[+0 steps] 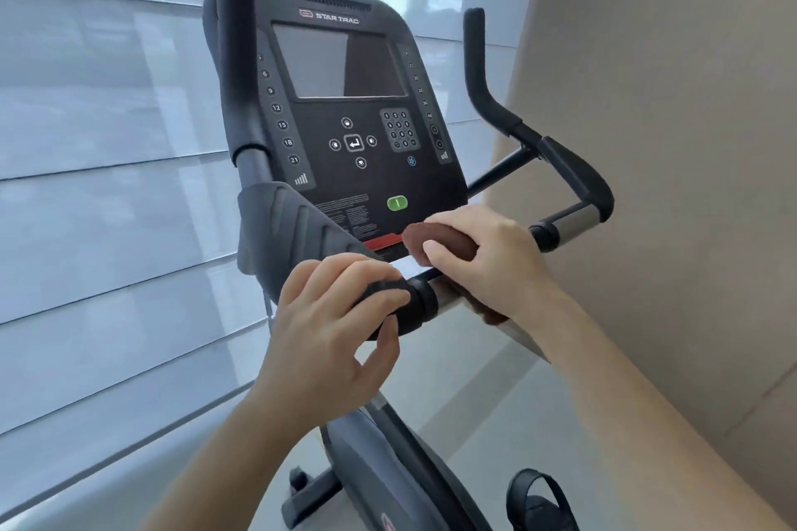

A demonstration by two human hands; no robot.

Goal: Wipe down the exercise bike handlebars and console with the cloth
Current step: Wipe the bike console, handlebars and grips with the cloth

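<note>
The black console (345, 108) of the exercise bike faces me, with a dark screen, keypad and a green button. Black padded handlebars (302, 228) curve round it, with upright grips at the left and right. My left hand (332, 332) is wrapped around the black grip end of the near crossbar. Just to its right, my right hand (487, 254) holds a brown cloth (440, 241) folded over the silver part of the bar (448, 297), below the console's lower edge. Part of the cloth hangs under the bar.
A window with pale blinds (108, 185) fills the left and back. A beige wall (668, 142) stands close on the right. Below are the bike's grey frame (379, 466) and a black strapped pedal (539, 496) over a light floor.
</note>
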